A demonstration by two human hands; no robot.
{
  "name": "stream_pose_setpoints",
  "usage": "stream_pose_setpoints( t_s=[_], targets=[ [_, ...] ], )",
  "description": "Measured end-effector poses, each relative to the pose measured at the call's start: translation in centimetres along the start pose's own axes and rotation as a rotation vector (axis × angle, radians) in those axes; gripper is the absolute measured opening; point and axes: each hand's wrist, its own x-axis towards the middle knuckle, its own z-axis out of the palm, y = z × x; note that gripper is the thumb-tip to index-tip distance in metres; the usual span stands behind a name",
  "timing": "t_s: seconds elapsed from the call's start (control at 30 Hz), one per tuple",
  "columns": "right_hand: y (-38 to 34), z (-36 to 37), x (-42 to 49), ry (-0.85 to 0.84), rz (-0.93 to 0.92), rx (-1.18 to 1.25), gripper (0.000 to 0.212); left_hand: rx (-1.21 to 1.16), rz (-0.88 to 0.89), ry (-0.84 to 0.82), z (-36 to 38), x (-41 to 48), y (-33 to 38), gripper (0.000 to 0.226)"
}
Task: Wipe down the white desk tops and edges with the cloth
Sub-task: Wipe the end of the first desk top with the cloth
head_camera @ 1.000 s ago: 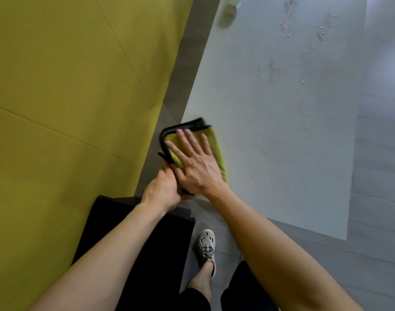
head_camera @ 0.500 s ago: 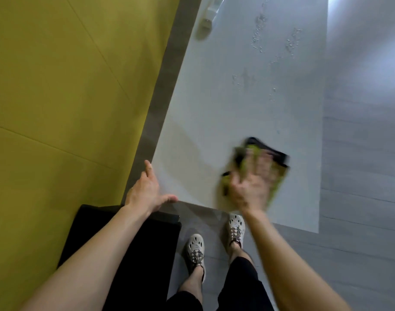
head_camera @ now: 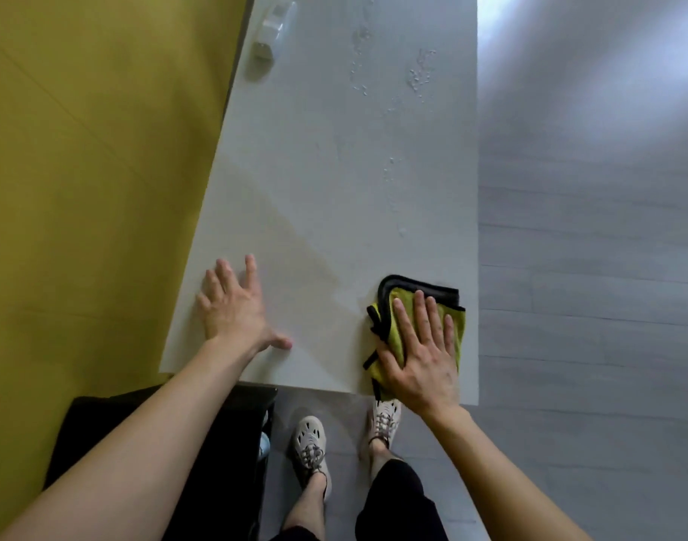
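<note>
The white desk top (head_camera: 334, 181) runs away from me, its near edge just above my feet. A folded yellow-green cloth with a black border (head_camera: 420, 294) lies at the desk's near right corner. My right hand (head_camera: 422, 353) presses flat on the cloth with straight fingers. My left hand (head_camera: 235, 310) rests flat on the bare desk near the left corner, fingers spread. Water droplets (head_camera: 420, 76) dot the far part of the desk, and a faint damp streak crosses the near part.
A white spray bottle (head_camera: 274, 29) lies at the desk's far left edge. A yellow-green wall panel (head_camera: 92, 169) runs along the left. A black cabinet or chair (head_camera: 225, 443) sits below the near left corner. Grey floor (head_camera: 588, 306) lies to the right.
My right hand has swept the cloth from the desk's near left corner across to the near right corner. My left hand has moved off the cloth and onto the bare desk.
</note>
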Motion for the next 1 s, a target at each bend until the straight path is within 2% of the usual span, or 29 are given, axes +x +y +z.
stream_pose_setpoints(
  t_s=[0.07,0.2,0.27,0.37,0.47,0.53,0.6,0.67,0.77,0.8,0.87,0.93,1.0],
  targets=[
    [0.9,-0.7,5.6,-0.001,0.03,-0.021,0.09,0.012,-0.059,-0.034,0.2,0.6,1.1,0.178],
    [1.6,-4.1,20.2,0.021,0.152,-0.011,0.091,0.026,-0.07,0.008,0.1,0.8,0.6,0.179],
    [0.5,-4.4,21.9,0.021,0.13,-0.035,0.09,0.031,-0.057,0.031,-0.1,0.9,0.2,0.179],
    [-3.0,-3.3,14.6,0.004,-0.104,-0.004,0.093,0.038,-0.053,0.029,-0.1,0.6,0.2,0.18],
    [-6.3,-1.8,5.9,-0.136,-0.45,-0.01,0.093,0.046,-0.059,0.019,-0.4,0.5,0.3,0.178],
    [-5.8,-1.5,5.0,-0.19,-0.62,-0.032,0.09,0.064,-0.047,0.016,-0.5,0.7,0.4,0.177],
    [-3.1,-2.0,8.0,-0.18,-0.716,-0.038,0.084,0.077,-0.04,0.018,-0.4,0.7,0.7,0.178],
    [0.7,-3.2,13.9,-0.081,-0.609,-0.034,0.082,0.072,-0.039,0.02,-0.3,0.8,0.7,0.179],
    [4.9,-5.7,23.3,-0.007,-0.15,-0.019,0.088,0.085,-0.038,0.034,-0.2,0.9,0.5,0.179],
    [4.8,-6.1,24.9,-0.003,-0.048,-0.017,0.089,0.094,-0.038,0.034,-0.2,0.9,0.4,0.179],
    [2.2,-5.6,23.9,0.012,-0.011,0.001,0.09,0.094,-0.04,0.022,-0.3,1.0,0.4,0.179],
    [-2.5,-3.9,17.7,0.005,-0.211,0.02,0.093,0.094,-0.051,0.02,-0.5,0.9,0.6,0.179],
    [-7.3,-1.9,9.7,-0.11,-0.511,0.049,0.093,0.11,-0.051,0.032,-0.5,0.9,0.6,0.168]
  ],
)
